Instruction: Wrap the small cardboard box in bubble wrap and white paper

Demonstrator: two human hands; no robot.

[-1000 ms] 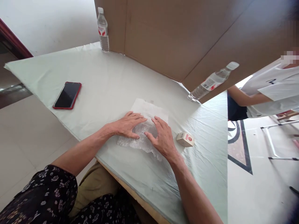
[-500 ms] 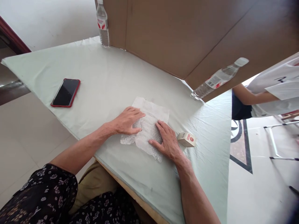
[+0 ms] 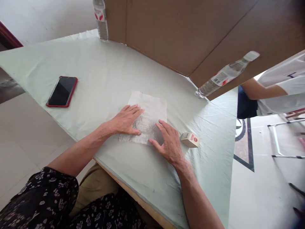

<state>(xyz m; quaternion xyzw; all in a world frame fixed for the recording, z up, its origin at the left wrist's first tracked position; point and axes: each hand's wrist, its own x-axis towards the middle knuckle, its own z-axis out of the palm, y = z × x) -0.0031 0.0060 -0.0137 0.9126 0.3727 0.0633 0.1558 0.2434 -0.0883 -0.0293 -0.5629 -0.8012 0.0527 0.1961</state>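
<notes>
A sheet of bubble wrap (image 3: 151, 109) lies spread on the pale green tablecloth (image 3: 95, 73). On its left side rests my left hand (image 3: 127, 120), fingers stretched out and nothing gripped. My right hand (image 3: 168, 141) is at the sheet's right edge, fingers apart and slightly bent; whether its fingertips touch the sheet I cannot tell. Just right of that hand stands a small cream box (image 3: 190, 139) with a red mark on it.
A phone in a red case (image 3: 62, 91) lies at the left. Two water bottles, one upright (image 3: 101, 20) and one leaning (image 3: 226, 75), are against a large brown cardboard panel (image 3: 166, 35). A person in a white shirt (image 3: 281, 89) is beyond the table's right edge.
The bubble wrap's near right part, which reached lower before, now ends higher up, and the sheet sits a little further left. My right hand has lifted slightly and shifted left.
</notes>
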